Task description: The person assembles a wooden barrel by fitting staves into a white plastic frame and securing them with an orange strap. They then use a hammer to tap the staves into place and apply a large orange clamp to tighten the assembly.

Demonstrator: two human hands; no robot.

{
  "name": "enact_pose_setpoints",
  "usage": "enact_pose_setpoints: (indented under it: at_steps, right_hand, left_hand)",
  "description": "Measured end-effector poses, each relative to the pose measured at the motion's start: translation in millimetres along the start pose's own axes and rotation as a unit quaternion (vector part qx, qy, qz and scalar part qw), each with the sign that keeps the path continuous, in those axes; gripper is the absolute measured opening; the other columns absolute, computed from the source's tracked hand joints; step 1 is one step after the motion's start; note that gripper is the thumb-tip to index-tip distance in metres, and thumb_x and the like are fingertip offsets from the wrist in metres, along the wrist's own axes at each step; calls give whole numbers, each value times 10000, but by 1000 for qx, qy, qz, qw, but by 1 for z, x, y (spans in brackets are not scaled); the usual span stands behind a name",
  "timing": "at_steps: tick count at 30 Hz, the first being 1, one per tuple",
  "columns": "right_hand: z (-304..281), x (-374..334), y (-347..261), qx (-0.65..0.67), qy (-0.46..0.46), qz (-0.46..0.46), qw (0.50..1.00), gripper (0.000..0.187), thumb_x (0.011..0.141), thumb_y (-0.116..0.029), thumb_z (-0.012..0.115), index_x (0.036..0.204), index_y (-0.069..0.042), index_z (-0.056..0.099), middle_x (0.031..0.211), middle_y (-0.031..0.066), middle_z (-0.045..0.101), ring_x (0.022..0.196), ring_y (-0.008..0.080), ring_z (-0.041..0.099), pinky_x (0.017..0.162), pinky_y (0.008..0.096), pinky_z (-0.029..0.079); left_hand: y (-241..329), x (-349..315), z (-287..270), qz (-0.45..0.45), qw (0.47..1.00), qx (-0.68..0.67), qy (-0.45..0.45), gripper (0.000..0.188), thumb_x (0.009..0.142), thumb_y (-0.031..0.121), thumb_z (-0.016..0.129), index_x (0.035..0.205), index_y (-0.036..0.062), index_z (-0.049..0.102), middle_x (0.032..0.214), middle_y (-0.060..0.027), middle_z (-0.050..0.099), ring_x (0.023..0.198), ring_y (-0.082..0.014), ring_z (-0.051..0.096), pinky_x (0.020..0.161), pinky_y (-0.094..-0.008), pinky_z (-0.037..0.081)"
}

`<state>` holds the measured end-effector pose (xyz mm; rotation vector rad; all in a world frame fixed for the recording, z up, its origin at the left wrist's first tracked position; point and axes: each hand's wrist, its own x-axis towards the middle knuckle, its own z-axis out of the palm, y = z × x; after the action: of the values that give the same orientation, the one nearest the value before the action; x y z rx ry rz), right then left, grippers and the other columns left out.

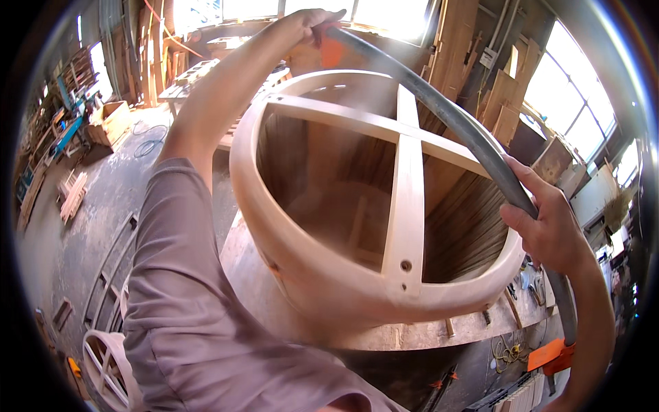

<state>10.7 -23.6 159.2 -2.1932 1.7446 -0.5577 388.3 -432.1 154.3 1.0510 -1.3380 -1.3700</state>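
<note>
A large round wooden barrel-like shell [248, 182] has a smooth pale rim and two crossed wooden braces [405, 213] over its opening. A long grey bar clamp [446, 113] with orange jaws runs above the far right side of the rim, curved in this view. My left hand [317, 24] reaches over the shell and grips the clamp's far end beside an orange jaw. Near the right of the rim, my right hand [552, 223] has its fingers wrapped round the bar. Lower right, the other orange jaw [549, 355] hangs beside my forearm.
The shell stands on a wooden worktable [412, 334] with hand tools along its right edge. A smaller round wooden frame [110, 367] sits lower left. Boards [504, 110] lean at the back right, a wooden box [110, 122] lies far left, and cords trail over the floor.
</note>
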Motion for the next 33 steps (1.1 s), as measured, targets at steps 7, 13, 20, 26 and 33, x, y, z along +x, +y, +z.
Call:
enact_pose_setpoints:
  at_steps: [7, 13, 20, 26, 33]
  right_hand:
    - [6, 56, -25, -11, -27, 54, 998, 623, 933, -77, 603, 1519, -63, 391, 687, -16, 513, 486, 62, 507, 423, 245, 415]
    - [8, 79, 12, 1, -50, 10, 999, 549, 944, -108, 582, 1477, -118, 450, 666, 3, 533, 438, 82, 499, 378, 250, 423]
    - [18, 90, 7, -6, -106, 33, 994, 420, 957, -235, 613, 1340, -72, 551, 681, 77, 544, 473, 173, 530, 402, 312, 476]
    - [29, 87, 22, -56, -55, -13, 997, 422, 955, -232, 598, 1348, -84, 546, 808, 126, 600, 556, 247, 629, 452, 342, 551]
    - [47, 106, 39, -90, -49, -24, 994, 494, 916, -221, 653, 1388, -119, 549, 960, 142, 673, 769, 277, 684, 576, 382, 612]
  left_hand:
    - [-16, 35, -19, -2, 999, -27, 18, 432, 748, 464, 844, 993, 153, 673, 915, 19, 652, 866, -159, 618, 822, -433, 484]
    - [-57, 119, -64, 94, 985, 121, -77, 345, 921, 395, 692, 1119, 117, 640, 947, -41, 665, 818, -178, 641, 726, -382, 554]
    - [-39, 175, -112, -3, 995, 46, -93, 401, 940, 449, 667, 1181, 133, 613, 866, -31, 656, 775, -157, 638, 632, -351, 542]
    - [-39, 168, -92, 21, 998, 6, -52, 328, 906, 471, 708, 1025, 177, 624, 776, 17, 636, 702, -149, 632, 536, -324, 510]
    - [-73, 183, -107, -24, 999, -2, -43, 540, 897, 445, 726, 1323, 161, 553, 995, -13, 643, 889, -163, 641, 731, -397, 560]
